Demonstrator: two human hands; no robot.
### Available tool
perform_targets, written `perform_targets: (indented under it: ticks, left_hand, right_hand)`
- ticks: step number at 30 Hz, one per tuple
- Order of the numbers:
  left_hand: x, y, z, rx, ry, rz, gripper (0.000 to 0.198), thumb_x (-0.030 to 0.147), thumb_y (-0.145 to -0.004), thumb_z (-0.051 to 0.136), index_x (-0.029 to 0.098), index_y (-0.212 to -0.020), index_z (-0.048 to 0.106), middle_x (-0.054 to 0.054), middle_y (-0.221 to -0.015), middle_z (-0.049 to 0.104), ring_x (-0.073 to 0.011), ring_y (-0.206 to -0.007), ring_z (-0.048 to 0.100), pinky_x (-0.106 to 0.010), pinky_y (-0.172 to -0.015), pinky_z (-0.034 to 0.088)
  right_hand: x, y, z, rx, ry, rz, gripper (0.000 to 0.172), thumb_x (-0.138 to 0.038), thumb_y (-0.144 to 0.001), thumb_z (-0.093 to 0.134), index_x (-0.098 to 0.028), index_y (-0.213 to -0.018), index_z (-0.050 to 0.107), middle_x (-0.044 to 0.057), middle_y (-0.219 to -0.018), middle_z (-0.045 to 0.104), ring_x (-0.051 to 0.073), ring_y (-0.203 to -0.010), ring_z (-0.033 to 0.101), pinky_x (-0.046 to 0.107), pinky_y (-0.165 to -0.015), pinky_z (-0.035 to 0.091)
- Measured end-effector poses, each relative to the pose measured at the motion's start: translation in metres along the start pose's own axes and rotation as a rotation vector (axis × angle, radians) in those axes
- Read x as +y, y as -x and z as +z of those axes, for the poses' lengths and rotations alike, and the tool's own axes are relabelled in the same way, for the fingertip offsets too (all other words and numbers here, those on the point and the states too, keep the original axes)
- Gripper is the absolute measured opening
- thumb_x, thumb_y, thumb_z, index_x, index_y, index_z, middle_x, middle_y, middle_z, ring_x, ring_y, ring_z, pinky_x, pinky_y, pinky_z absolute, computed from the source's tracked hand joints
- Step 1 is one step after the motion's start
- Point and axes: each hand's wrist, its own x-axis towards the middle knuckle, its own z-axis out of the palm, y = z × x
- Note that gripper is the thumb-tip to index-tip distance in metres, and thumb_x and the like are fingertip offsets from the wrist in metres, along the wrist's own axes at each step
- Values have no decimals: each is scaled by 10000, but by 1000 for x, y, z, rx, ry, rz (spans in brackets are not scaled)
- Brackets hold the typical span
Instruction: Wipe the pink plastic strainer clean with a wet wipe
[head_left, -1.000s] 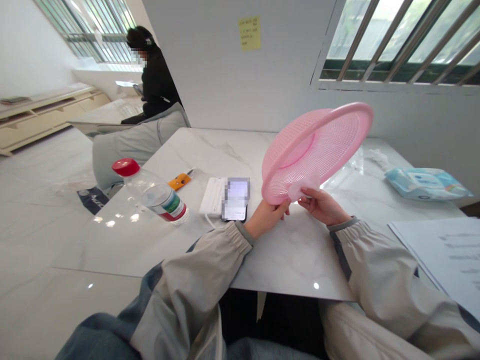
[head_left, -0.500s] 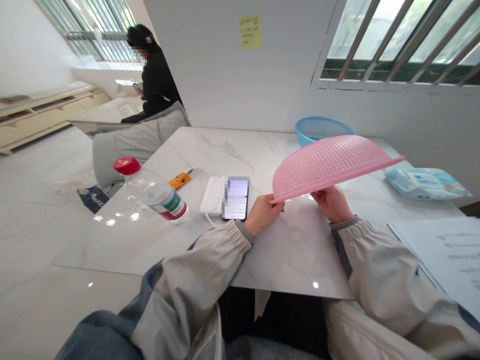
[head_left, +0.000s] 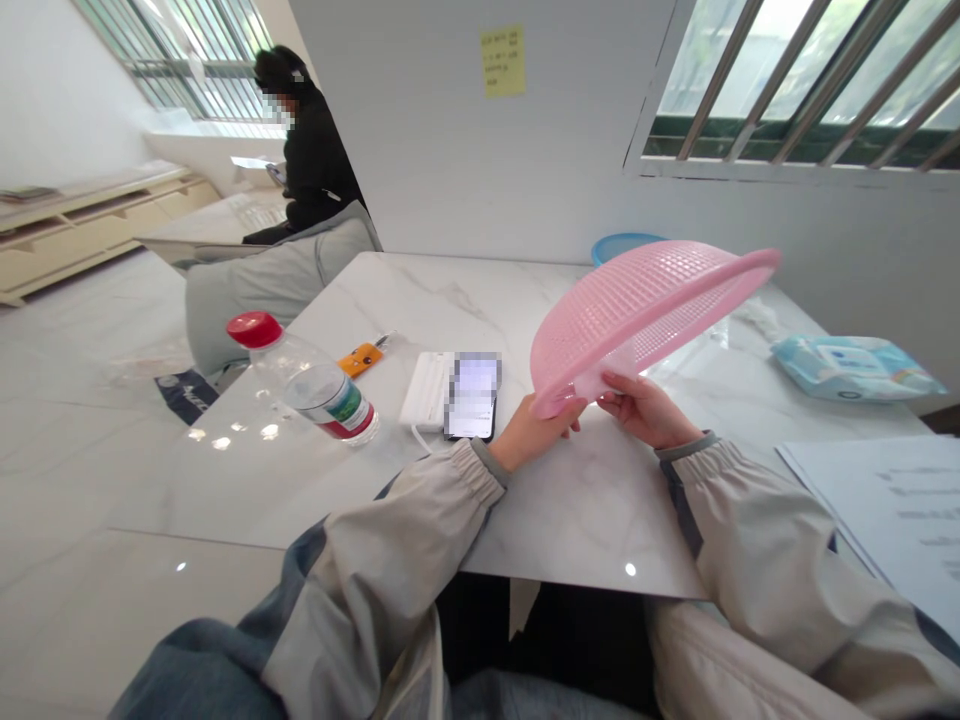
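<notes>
The left hand (head_left: 534,438) closes on the low rim of a pink plastic basket (head_left: 645,310), and the right hand (head_left: 645,412) pinches a white wipe (head_left: 606,376) against it. The basket tilts above the bench (head_left: 585,510), its high side toward right.

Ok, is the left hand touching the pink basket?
Touching: the head view shows the left hand gripping the lower rim of the pink plastic basket.
</notes>
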Motion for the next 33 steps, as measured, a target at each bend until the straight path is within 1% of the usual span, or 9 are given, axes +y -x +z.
perform_targets:
  ticks: [4,8,13,17,20,23,26,30,33]
  left_hand:
    - [-3,0,2,-86,0,-15,509,578,-1051,575,200,-738,713,-26,-712,694,-153,-705,656,-292,-791,553]
    - [-7,-3,2,-97,19,-54,509,515,-1058,531,191,-717,724,-39,-706,707,-150,-684,653,-292,-782,548]
    - [-12,-4,-1,-77,-22,-9,464,434,-1038,523,182,-712,737,-39,-681,709,-147,-669,656,-281,-752,529]
    - [-9,-4,-5,-44,-17,18,280,243,-901,584,180,-656,703,-20,-631,686,-139,-622,635,-260,-671,489]
    - [-2,-1,-6,14,-52,-15,315,221,-894,584,187,-591,662,-12,-593,665,-129,-592,611,-255,-649,468]
    - [4,1,-6,133,-133,-3,362,285,-941,608,199,-590,640,-5,-588,672,-130,-596,613,-260,-652,454]
    - [4,1,-6,262,-176,46,344,366,-959,649,210,-653,627,3,-618,689,-138,-621,626,-267,-650,434]
    - [3,1,-7,337,-146,88,329,456,-943,689,217,-724,632,20,-623,659,-136,-615,587,-276,-632,409]
    - [4,0,-8,309,-87,122,292,459,-939,699,210,-790,660,19,-685,684,-128,-643,582,-265,-657,437]
  right_hand:
    - [0,5,5,-81,67,67,390,-338,-682,1087,-187,-949,846,10,-838,824,99,-662,734,200,-737,705]
    - [-1,4,5,-48,81,57,412,-328,-641,1102,-180,-927,845,12,-906,822,76,-624,699,179,-641,671]
    - [-1,-1,-1,45,67,-120,405,-294,-577,1108,-197,-845,819,-33,-749,732,57,-564,599,160,-561,604]
    - [-6,-1,1,75,46,-267,420,-362,-660,1059,-279,-1000,825,-23,-955,802,125,-764,716,215,-653,648]
    - [-8,-3,0,152,32,-328,373,-321,-668,1033,-265,-940,784,-15,-898,785,131,-726,713,221,-602,630]
    - [-8,-8,-5,296,-12,-300,388,-231,-596,1043,-224,-758,692,-58,-650,644,67,-527,571,180,-513,576]
    - [-9,-10,-9,384,-64,-295,436,-224,-556,1073,-216,-755,686,-73,-630,629,43,-480,518,167,-488,573]
    - [-10,-11,-10,392,-99,-311,499,-253,-506,1112,-217,-736,670,-84,-612,613,38,-487,519,152,-488,575]
    - [-8,-9,-7,319,-75,-277,503,-273,-495,1115,-218,-726,671,-90,-591,593,40,-495,523,147,-509,582]
